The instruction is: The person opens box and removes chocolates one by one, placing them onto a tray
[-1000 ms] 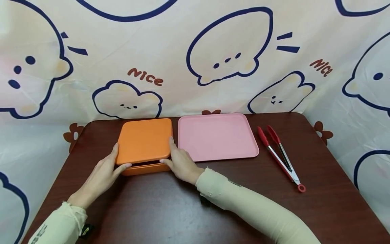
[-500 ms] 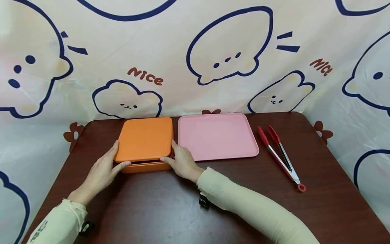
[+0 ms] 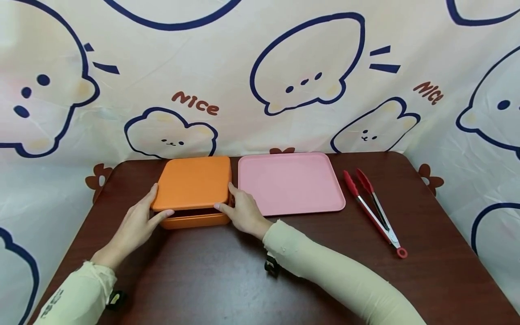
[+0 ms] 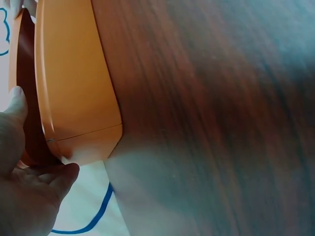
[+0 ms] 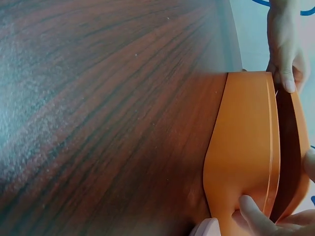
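Observation:
An orange lid (image 3: 194, 183) sits tilted over an orange box (image 3: 197, 220) at the table's back left. Its front edge is raised, leaving a dark gap; what lies inside is hidden. My left hand (image 3: 136, 225) holds the lid at its front left corner, thumb on the front edge and fingers along the side. At the opposite corner my right hand (image 3: 245, 213) holds the lid the same way. In the right wrist view, one of its fingertips (image 5: 248, 204) touches the box's side wall (image 5: 241, 142).
A pink tray (image 3: 290, 183) lies just right of the box. Farther right are red-handled tongs (image 3: 375, 212), spread apart. A patterned cloth (image 3: 235, 67) hangs behind the brown table (image 3: 203, 280).
The lid's front edge has risen, and the gap above the box's front wall is wider than half a second ago. Both hands have moved up slightly with it.

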`<state>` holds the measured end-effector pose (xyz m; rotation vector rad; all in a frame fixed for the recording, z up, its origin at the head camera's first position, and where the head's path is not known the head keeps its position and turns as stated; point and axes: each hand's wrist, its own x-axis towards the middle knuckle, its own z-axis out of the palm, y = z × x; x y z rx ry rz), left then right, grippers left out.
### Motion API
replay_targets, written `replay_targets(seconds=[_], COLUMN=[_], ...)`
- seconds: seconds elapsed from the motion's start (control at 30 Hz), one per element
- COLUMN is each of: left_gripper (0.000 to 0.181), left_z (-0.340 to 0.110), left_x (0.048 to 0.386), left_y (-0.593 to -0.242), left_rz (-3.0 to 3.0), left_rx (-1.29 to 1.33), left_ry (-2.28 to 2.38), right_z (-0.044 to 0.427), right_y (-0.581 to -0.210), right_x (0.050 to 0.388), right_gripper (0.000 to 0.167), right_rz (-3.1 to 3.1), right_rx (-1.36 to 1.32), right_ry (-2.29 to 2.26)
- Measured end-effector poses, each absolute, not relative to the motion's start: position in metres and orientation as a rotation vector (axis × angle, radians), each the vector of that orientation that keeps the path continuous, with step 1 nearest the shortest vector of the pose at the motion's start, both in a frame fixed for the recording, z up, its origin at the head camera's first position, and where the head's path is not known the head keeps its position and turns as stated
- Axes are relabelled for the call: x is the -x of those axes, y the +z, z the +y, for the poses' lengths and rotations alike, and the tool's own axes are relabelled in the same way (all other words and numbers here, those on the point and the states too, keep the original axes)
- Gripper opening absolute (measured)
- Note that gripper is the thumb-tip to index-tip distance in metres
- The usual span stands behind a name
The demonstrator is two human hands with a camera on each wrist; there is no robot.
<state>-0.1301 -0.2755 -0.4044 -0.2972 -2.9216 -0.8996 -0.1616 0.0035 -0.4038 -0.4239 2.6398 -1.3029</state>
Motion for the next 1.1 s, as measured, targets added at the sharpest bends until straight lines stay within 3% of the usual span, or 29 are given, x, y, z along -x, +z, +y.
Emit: replay_targets(seconds=[0.4, 0.77, 1.1], left_gripper=[0.095, 0.098, 0.107], left_z=[-0.266, -0.261, -0.266], left_x=[0.136, 0.126, 0.121], left_y=[-0.386, -0.375, -0.364], left_rz=[-2.864, -2.853, -2.929], left_rx=[0.279, 0.247, 0.23], left_ry=[-0.957, -0.96, -1.139], right_z=[0.011, 0.018, 0.028], right_y=[-0.403, -0.396, -0.388], right_x=[0.166, 0.165, 0.159], right_gripper=[0.077, 0.069, 0.086], right_rz=[2.628, 2.353, 2.278], right_rx=[0.438, 0.351, 0.362], right_ry=[-1.375, -1.842, -1.87])
